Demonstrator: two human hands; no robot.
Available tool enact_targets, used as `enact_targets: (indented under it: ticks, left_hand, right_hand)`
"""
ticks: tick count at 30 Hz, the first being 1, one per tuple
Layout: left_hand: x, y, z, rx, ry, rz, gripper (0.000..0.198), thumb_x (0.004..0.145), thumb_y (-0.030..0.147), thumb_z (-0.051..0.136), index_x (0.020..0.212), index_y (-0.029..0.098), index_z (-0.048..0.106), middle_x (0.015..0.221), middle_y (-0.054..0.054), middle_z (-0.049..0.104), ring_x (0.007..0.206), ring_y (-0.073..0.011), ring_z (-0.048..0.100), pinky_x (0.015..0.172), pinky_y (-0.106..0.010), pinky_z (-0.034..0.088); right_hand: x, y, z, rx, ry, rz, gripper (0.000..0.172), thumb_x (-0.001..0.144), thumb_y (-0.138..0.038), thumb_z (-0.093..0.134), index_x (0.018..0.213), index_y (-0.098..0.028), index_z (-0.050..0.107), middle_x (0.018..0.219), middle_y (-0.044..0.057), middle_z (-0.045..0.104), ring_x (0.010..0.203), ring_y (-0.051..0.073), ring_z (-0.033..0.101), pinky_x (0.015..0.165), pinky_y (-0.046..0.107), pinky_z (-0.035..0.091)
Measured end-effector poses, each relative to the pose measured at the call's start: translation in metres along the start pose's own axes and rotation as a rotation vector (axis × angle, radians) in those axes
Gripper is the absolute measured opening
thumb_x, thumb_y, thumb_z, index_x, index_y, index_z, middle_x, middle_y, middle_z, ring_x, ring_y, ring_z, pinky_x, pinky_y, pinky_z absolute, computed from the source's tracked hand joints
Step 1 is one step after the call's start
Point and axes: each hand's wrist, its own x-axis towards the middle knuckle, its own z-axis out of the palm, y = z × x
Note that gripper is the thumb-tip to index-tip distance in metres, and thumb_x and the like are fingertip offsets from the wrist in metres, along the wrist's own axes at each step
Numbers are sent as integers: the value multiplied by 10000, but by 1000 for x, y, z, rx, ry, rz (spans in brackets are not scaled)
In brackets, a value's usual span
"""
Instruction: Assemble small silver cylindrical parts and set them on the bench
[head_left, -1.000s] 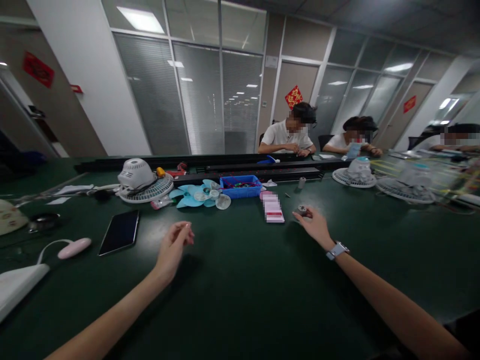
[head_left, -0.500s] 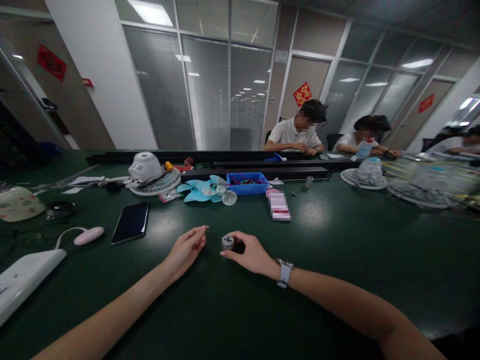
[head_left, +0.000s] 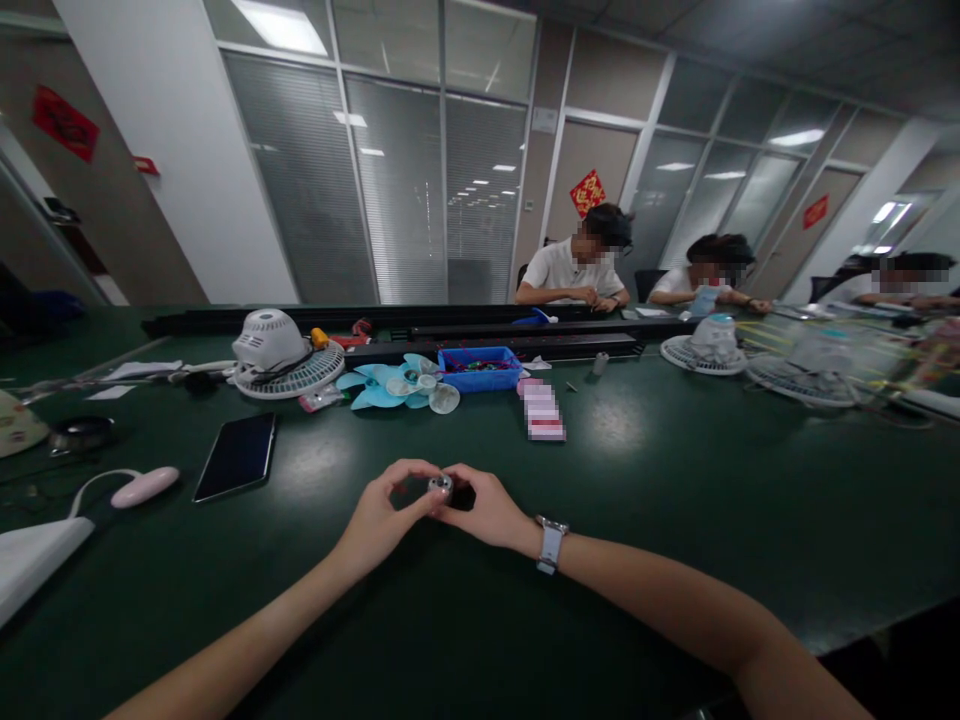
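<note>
A small round silver motor sits between my two hands, just above the dark green table. My right hand, with a watch on its wrist, is closed around the motor's right side. My left hand pinches the motor from the left with thumb and fingertips. Both hands meet near the table's front middle.
A black phone and a pink mouse lie to the left. Farther back are a white fan base, light blue fan blades, a blue parts tray and a pink card stack. Three people sit across the table.
My right hand carried the motor from the far right toward the front middle. My left hand came in and now pinches the motor too.
</note>
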Motion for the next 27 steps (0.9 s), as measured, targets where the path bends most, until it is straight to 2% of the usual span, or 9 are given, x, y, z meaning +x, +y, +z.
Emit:
enact_targets:
  ticks: [3,8,13,17,19,24,27]
  left_hand:
    - [2,3,1,70,-36,7,203,818,389,671,982,313,762,1153,-53,663,1134,-274,554,993,-438,400]
    - [6,2,1,15,58,-49,346,774,413,707,1113,344,722,1226,-52,640,1138,-284,556,983,-428,422]
    - [10,1,0,110,45,-17,194,767,425,707,912,327,790,1116,-59,687,1112,-302,547,985,-454,395]
    - [11,3,-7,79,156,50,199,789,419,691,918,304,790,1009,-62,719,1028,-278,581,932,-405,418]
    - [8,0,-11,82,190,35,219,798,423,683,947,300,785,1003,-62,728,1011,-271,584,914,-390,416]
    - [-3,-20,-12,217,111,-53,228,790,442,677,946,319,788,916,-62,721,919,-273,566,824,-378,405]
    - [-5,-27,-8,301,53,-18,218,788,448,678,946,344,785,874,-59,697,876,-265,538,773,-349,389]
  right_hand:
    - [0,1,1,-8,4,-17,369,799,-426,700,1073,-190,625,1019,38,681,911,167,633,798,306,496]
    - [-1,0,1,-47,8,-17,375,794,-429,707,1076,-194,630,1005,34,682,889,167,627,784,303,487]
    - [-1,-2,0,-70,-4,13,423,791,-465,701,1110,-196,633,1005,43,683,892,175,627,774,308,486]
    - [-2,1,-1,-46,6,25,472,763,-481,721,1121,-187,631,1020,52,684,903,178,632,784,313,491]
    - [-2,1,0,-29,-4,19,461,775,-473,713,1127,-188,631,1029,49,685,904,173,632,786,311,493]
    - [-2,-5,-3,-17,-1,26,411,793,-446,703,1119,-204,640,1038,37,690,906,166,634,784,301,495]
    - [-6,-3,-24,-46,81,27,360,817,-425,680,1098,-202,646,1027,33,695,906,161,637,811,302,496]
